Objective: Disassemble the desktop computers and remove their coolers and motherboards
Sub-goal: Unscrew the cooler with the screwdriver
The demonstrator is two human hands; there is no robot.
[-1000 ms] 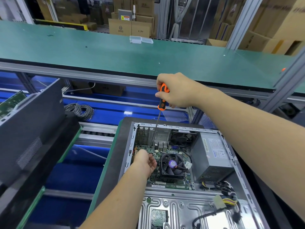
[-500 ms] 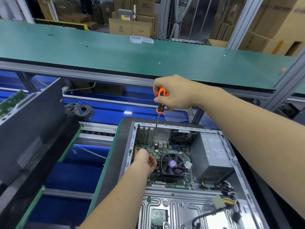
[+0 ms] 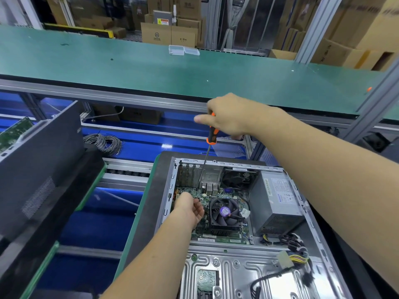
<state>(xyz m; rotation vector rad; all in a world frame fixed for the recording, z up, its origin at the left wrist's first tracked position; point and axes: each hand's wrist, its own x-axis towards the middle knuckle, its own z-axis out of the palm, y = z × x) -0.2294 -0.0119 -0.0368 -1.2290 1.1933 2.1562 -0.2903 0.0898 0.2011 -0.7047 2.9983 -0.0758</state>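
While the loosely curled left hand (image 3: 190, 207) is rested on the motherboard (image 3: 218, 236), the near-upright screwdriver (image 3: 208, 147) is gripped by the right hand (image 3: 228, 117), tip down.

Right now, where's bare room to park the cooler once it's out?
Green bench top, between the clear plastic box and the right hand, is bare. Inside the open case it's crowded: cooler fan, power supply, loose cables.

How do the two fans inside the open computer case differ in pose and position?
The grey cooler fan with the purple hub sticker lies flat over the green motherboard, facing up; the black rear case fan stands upright against the case's back wall. The cooler fan sits nearer the left hand; the rear fan is partly shadowed. Both are dark, bladed and mounted.
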